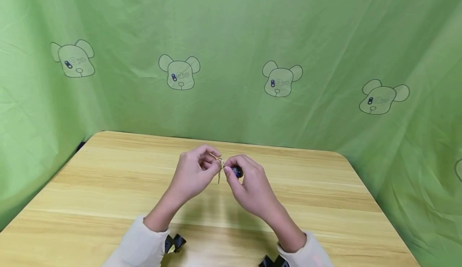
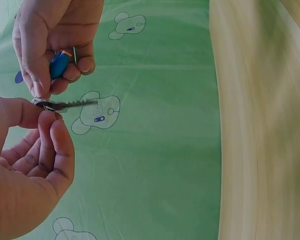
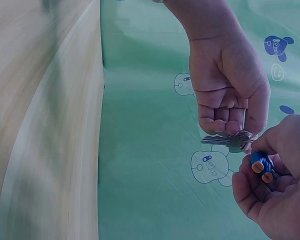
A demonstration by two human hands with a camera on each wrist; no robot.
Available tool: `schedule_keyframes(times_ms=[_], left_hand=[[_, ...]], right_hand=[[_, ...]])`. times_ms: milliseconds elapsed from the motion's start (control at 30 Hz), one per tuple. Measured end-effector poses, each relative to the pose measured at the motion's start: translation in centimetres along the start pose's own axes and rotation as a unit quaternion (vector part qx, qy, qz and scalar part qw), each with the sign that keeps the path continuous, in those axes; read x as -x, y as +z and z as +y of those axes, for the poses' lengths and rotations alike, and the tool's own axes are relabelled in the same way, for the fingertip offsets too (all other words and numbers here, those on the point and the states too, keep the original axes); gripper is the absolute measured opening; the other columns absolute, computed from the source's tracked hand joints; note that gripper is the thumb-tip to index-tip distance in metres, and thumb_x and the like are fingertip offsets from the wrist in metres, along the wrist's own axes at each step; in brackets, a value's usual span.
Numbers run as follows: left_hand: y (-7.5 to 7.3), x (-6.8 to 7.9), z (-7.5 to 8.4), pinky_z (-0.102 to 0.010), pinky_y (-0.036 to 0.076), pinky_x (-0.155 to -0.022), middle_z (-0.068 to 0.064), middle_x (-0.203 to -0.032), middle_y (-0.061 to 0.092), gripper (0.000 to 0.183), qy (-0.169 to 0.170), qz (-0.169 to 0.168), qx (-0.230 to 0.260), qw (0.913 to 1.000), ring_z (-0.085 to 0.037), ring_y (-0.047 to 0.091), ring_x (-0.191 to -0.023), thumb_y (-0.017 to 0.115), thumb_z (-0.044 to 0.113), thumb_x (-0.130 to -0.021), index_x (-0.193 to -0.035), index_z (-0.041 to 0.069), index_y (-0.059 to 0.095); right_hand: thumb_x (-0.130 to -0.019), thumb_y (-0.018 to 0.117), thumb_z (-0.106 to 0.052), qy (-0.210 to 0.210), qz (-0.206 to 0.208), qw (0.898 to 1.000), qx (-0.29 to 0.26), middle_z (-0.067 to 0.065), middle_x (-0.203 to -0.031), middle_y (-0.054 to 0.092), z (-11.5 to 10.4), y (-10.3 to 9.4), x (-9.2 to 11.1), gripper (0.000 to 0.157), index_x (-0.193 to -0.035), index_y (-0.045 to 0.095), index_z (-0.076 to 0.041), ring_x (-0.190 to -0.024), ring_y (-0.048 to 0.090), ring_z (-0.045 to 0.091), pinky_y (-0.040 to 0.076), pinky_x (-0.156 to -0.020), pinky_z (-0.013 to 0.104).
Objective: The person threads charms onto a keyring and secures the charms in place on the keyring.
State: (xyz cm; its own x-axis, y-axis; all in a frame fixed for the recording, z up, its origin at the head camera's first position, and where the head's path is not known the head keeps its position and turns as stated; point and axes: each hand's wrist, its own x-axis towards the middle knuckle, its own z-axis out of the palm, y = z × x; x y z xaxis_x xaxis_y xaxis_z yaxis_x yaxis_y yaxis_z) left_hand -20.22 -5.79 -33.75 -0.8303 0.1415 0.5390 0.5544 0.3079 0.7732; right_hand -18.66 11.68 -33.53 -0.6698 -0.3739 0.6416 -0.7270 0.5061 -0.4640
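Above the middle of the table, my left hand (image 1: 192,174) and right hand (image 1: 255,187) meet almost fingertip to fingertip. Between thumb and forefinger the left hand pinches a small bunch of keys (image 3: 236,143) by the heads. Their blades point down toward the table in the head view. The right fingertips pinch at the metal key ring (image 3: 246,135), partly hidden by fingers. Within the curl of the right hand hangs a blue trinket with orange ends (image 3: 260,163), which shows dark in the head view.
A wood-grain table (image 1: 108,191) with rounded far corners lies under both hands. Behind and beside it hangs a green curtain (image 1: 231,26) printed with bear heads. Black wrist devices (image 1: 175,243) sit at the pale sleeves (image 1: 138,243).
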Motion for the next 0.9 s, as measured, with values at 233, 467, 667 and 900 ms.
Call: schedule_keyframes(times_ms=[233,467,667,900], left_hand=[[-0.39,-0.02,-0.44,-0.026,0.052,-0.052,0.007,-0.072,0.067,0.005,0.023,-0.024,0.006,0.9994,-0.007,0.061,-0.059,0.067,0.014,-0.089,-0.091,0.012,0.071],[-0.37,-0.05,-0.54,-0.026,0.051,-0.049,0.007,-0.071,0.067,0.005,0.03,-0.018,-0.01,0.9993,-0.006,0.06,-0.057,0.066,0.017,-0.09,-0.09,0.015,0.072],[-0.28,-0.02,-0.32,-0.025,0.051,-0.05,0.006,-0.071,0.067,0.005,0.035,-0.007,-0.009,0.9993,-0.006,0.06,-0.057,0.067,0.016,-0.09,-0.09,0.015,0.071],[-0.31,0.01,-0.16,-0.025,0.051,-0.049,0.005,-0.07,0.067,0.007,0.031,-0.004,-0.01,0.9995,-0.006,0.059,-0.056,0.067,0.018,-0.09,-0.09,0.013,0.072]], right_hand=[[-0.094,0.057,-0.014,0.015,0.009,1.0,0.014,-0.005,-0.082,0.057,0.4,-0.36,-0.18,0.005,-0.092,0.06,-0.01,-0.073,0.051,0.007,0.046,-0.059,0.022],[-0.093,0.06,-0.013,0.033,0.01,0.999,-0.003,-0.005,-0.082,0.057,0.69,-0.34,-0.25,0.004,-0.091,0.061,-0.01,-0.073,0.052,0.008,0.047,-0.059,0.024],[-0.092,0.061,-0.013,0.054,0.008,0.998,-0.031,-0.006,-0.083,0.059,0.76,-0.29,-0.27,0.004,-0.091,0.062,-0.01,-0.075,0.055,0.007,0.051,-0.065,0.028],[-0.094,0.06,-0.015,0.069,-0.004,0.996,-0.056,-0.007,-0.08,0.06,0.76,-0.36,-0.31,0.005,-0.092,0.062,-0.012,-0.072,0.057,0.008,0.051,-0.064,0.029]])
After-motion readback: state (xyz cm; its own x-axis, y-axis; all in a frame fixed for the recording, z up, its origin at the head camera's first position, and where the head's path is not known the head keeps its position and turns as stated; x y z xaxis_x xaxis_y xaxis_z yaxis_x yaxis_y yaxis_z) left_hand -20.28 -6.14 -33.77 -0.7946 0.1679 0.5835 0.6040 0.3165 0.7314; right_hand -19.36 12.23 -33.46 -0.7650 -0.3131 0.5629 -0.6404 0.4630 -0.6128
